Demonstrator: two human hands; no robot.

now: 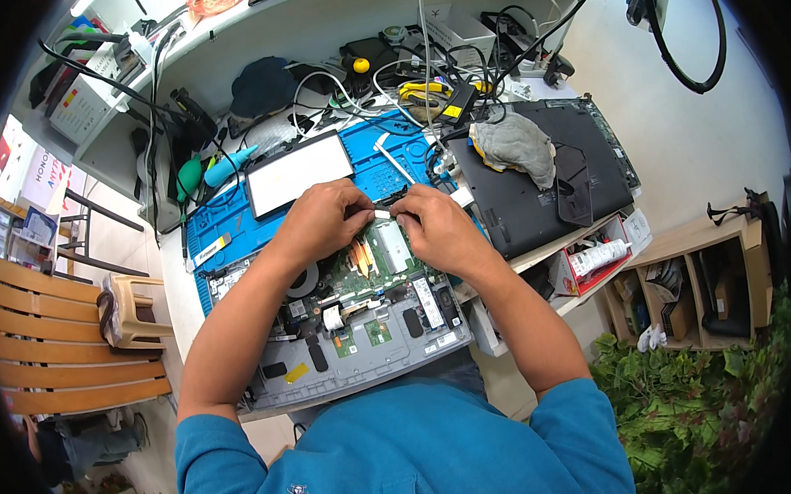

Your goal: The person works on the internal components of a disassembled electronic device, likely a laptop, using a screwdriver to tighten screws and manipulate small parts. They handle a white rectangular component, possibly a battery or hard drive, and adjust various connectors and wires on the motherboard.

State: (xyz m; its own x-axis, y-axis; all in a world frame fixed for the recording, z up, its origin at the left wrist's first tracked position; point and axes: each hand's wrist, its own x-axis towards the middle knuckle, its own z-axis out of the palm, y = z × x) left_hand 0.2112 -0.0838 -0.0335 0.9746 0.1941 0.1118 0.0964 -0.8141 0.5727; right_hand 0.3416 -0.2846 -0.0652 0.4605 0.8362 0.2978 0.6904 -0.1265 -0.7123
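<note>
In front of me lies a grey laptop base [379, 371] with its bottom cover off, its green circuit board [358, 288] and copper heat pipe [362, 258] showing. Both hands meet over its far edge. My left hand [325, 218] is closed in a pinch, thumb against fingers, at a small pale piece [383, 214] by that edge. From the other side my right hand [441, 231] pinches close to the same piece. Fingers hide what exactly each hand grips. A round fan [304, 281] sits beneath my left wrist, and a silver plate [392, 249] is left of my right hand.
A blue work mat [369, 147] carries a white-screened panel [299, 173]. At right, a black laptop [526, 201] bears a grey cloth [515, 146]. Tangled cables, yellow-handled pliers [424, 90] and a teal bottle [231, 166] crowd the back. A red-and-white box [595, 260] stands by the right edge.
</note>
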